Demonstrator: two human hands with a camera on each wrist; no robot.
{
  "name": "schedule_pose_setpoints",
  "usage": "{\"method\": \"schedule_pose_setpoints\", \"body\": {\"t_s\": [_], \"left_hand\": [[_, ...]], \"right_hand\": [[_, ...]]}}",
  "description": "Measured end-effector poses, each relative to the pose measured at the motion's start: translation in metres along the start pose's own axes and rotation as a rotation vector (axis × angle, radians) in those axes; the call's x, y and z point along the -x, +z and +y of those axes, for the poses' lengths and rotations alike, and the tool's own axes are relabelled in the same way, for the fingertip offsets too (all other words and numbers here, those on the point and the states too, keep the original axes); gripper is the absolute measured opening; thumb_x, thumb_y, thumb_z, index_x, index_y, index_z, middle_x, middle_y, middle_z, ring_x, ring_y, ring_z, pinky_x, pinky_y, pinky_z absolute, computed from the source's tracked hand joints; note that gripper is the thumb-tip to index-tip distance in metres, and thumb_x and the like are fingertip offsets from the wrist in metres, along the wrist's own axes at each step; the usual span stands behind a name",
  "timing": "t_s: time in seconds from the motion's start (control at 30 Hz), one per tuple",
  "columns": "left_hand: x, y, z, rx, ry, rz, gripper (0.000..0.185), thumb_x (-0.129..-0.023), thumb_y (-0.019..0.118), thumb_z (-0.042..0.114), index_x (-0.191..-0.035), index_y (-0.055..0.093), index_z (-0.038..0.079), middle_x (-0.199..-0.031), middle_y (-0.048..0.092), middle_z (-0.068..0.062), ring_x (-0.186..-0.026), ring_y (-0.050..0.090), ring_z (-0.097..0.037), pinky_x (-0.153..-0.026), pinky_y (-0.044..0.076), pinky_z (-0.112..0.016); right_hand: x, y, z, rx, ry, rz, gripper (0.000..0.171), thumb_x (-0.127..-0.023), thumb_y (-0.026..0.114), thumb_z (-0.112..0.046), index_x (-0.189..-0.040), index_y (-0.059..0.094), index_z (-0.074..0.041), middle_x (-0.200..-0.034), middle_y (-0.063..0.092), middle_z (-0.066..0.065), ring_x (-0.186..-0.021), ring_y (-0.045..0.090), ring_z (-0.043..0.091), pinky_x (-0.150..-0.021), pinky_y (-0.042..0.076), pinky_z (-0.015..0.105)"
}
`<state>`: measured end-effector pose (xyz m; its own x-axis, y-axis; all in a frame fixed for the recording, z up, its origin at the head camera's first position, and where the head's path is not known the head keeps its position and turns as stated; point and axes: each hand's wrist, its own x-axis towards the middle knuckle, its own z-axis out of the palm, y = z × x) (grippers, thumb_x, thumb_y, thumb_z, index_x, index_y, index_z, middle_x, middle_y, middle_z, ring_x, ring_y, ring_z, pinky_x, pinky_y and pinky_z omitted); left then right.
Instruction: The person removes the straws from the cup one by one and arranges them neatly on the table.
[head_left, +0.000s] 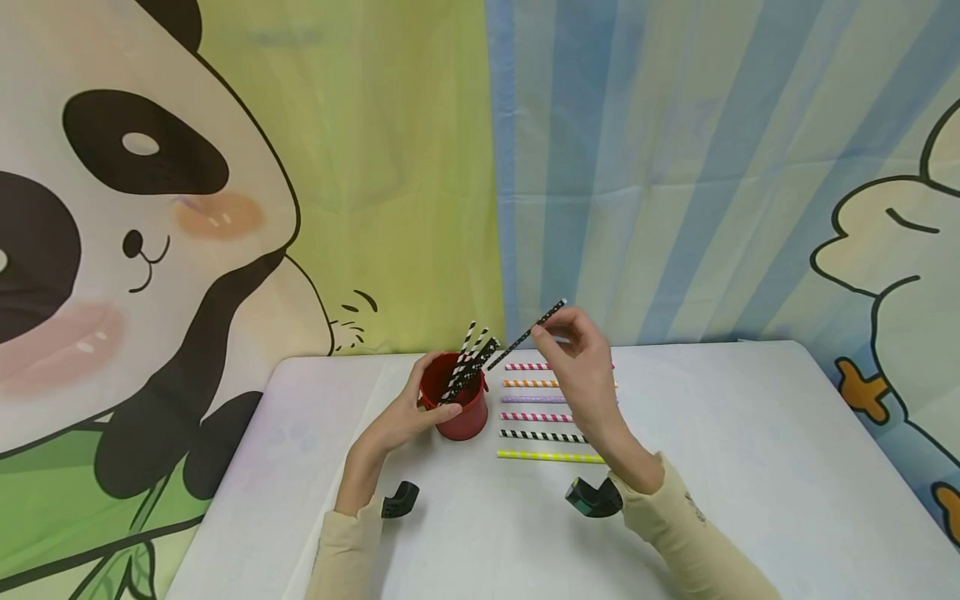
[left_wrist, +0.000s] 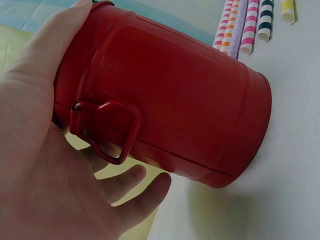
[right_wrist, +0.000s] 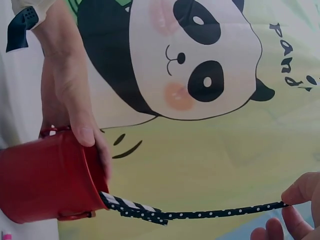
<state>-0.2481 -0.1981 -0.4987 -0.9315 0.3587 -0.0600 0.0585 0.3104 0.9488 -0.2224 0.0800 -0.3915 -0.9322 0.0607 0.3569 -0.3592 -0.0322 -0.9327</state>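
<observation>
A small red metal bucket [head_left: 467, 421] with side handles stands on the table, tilted slightly. My left hand [head_left: 401, 415] holds it near the rim, thumb on the near side and fingers around the far side. Several black-and-white paper straws [head_left: 471, 367], striped and dotted, lean inside it. To the right of the bucket, my right hand [head_left: 587, 375] pinches a black straw with white dots [head_left: 527, 333] near its upper end. That straw's lower end is close to the bucket's rim; in the right wrist view the straw [right_wrist: 225, 213] visually meets the dotted straws.
Right of the bucket lies a row of paper straws: pink-striped [head_left: 527, 367], orange [head_left: 529, 384], purple [head_left: 532, 399], magenta [head_left: 536, 417], black-striped [head_left: 542, 436] and yellow [head_left: 551, 457]. They rest on a white table [head_left: 735, 450]. A printed curtain [head_left: 405, 167] hangs behind the table's far edge.
</observation>
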Motion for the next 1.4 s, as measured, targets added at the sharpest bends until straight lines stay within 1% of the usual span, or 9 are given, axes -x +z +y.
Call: {"method": "schedule_pose_setpoints", "body": {"t_s": [0.17,0.37,0.53,0.73,0.87,1.0,1.13,1.23,1.4], "left_hand": [[0.001,0.000,0.002,-0.001,0.001,-0.001,0.088,-0.089,0.077,0.029,-0.154,0.018,0.040,-0.157,0.033,0.002,-0.147,0.030,-0.026,-0.117,0.029,-0.060],[0.000,0.000,0.001,0.008,-0.001,-0.002,0.092,-0.089,0.077,0.027,-0.157,0.016,0.033,-0.158,0.031,-0.001,-0.148,0.029,-0.028,-0.116,0.029,-0.061],[0.001,0.000,0.001,-0.002,0.003,-0.002,0.088,-0.089,0.077,0.032,-0.155,0.019,0.039,-0.156,0.034,0.002,-0.147,0.031,-0.026,-0.116,0.030,-0.060],[0.000,-0.001,-0.001,0.001,-0.001,0.000,0.092,-0.088,0.078,0.030,-0.158,0.017,0.031,-0.156,0.033,0.001,-0.147,0.029,-0.027,-0.117,0.029,-0.061],[0.000,-0.001,-0.002,0.001,0.003,0.001,0.090,-0.089,0.077,0.029,-0.156,0.018,0.035,-0.156,0.033,0.002,-0.147,0.030,-0.026,-0.117,0.029,-0.060],[0.000,-0.001,-0.001,-0.002,0.009,-0.004,0.087,-0.089,0.077,0.030,-0.154,0.019,0.038,-0.155,0.034,0.003,-0.146,0.030,-0.026,-0.116,0.031,-0.060],[0.001,0.000,0.001,-0.008,0.009,-0.002,0.087,-0.089,0.077,0.032,-0.154,0.019,0.039,-0.155,0.033,0.003,-0.146,0.031,-0.026,-0.116,0.032,-0.059],[0.001,0.000,0.001,-0.008,0.001,0.001,0.087,-0.089,0.077,0.032,-0.153,0.019,0.042,-0.156,0.033,0.003,-0.146,0.031,-0.027,-0.115,0.033,-0.059],[0.001,0.000,0.001,-0.005,-0.008,0.001,0.088,-0.089,0.077,0.033,-0.154,0.018,0.040,-0.156,0.033,0.002,-0.146,0.032,-0.028,-0.115,0.034,-0.059]], "right_hand": [[0.001,-0.005,-0.004,0.021,-0.071,0.008,0.013,-0.096,0.067,-0.011,-0.104,0.062,-0.002,-0.101,0.062,0.002,-0.100,0.061,0.019,-0.088,0.050,0.028],[0.001,-0.014,-0.007,0.049,-0.125,0.014,0.014,-0.096,0.066,-0.008,-0.107,0.063,-0.001,-0.103,0.062,0.003,-0.101,0.060,0.018,-0.087,0.048,0.026],[0.000,-0.024,-0.003,0.102,-0.140,0.004,0.013,-0.096,0.066,-0.008,-0.107,0.063,-0.003,-0.106,0.062,0.005,-0.101,0.060,0.015,-0.088,0.048,0.025],[0.000,-0.034,0.005,0.258,-0.168,-0.035,0.014,-0.095,0.067,-0.007,-0.108,0.064,-0.005,-0.110,0.063,0.002,-0.103,0.058,0.014,-0.090,0.048,0.030],[-0.001,-0.040,0.011,0.405,-0.238,-0.053,0.012,-0.093,0.067,-0.007,-0.104,0.065,-0.010,-0.108,0.063,0.003,-0.102,0.058,0.017,-0.088,0.048,0.035],[-0.003,-0.045,0.018,0.509,-0.306,-0.063,0.011,-0.091,0.067,-0.006,-0.100,0.065,-0.013,-0.104,0.063,0.000,-0.099,0.058,0.018,-0.084,0.048,0.032],[-0.003,-0.051,0.023,0.572,-0.333,-0.085,0.013,-0.090,0.067,-0.005,-0.099,0.064,-0.014,-0.101,0.062,0.001,-0.097,0.056,0.016,-0.084,0.047,0.029],[-0.004,-0.056,0.027,0.619,-0.344,-0.101,0.013,-0.089,0.068,-0.005,-0.098,0.064,-0.013,-0.101,0.061,0.003,-0.097,0.057,0.017,-0.085,0.048,0.033],[-0.006,-0.066,0.035,0.695,-0.357,-0.119,0.010,-0.089,0.067,-0.006,-0.097,0.064,-0.012,-0.100,0.060,0.004,-0.098,0.057,0.024,-0.088,0.047,0.040]]}}
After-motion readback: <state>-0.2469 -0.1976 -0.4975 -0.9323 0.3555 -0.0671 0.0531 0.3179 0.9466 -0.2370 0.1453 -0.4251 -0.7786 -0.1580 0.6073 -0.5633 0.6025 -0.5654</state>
